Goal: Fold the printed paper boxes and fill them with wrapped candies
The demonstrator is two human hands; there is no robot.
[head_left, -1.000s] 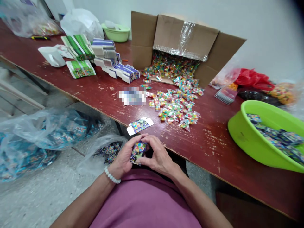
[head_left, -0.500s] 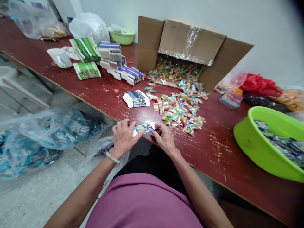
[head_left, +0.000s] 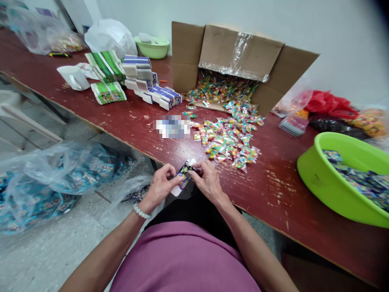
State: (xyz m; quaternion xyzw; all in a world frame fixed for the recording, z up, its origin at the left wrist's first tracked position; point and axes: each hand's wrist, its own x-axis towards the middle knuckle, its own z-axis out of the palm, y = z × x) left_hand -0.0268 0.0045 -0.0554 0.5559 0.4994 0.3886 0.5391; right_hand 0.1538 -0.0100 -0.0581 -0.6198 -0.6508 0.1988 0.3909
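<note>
Left hand (head_left: 159,185) and right hand (head_left: 207,181) pinch a glossy card box (head_left: 183,176).

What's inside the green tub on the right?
The lime-green plastic tub holds a loose heap of flat, blue printed packs. They cover its bottom, so anything beneath them cannot be seen.

Dark red worktop (head_left: 273,182), paint chipped and worn, runs along a plain white wall (head_left: 343,48) behind it. Speckled grey floor (head_left: 39,259) below its near edge. Pale slatted seat or bench (head_left: 30,123) sits on the floor past the worktop's left side, exact type unclear. Light soft, even across wall.
</note>
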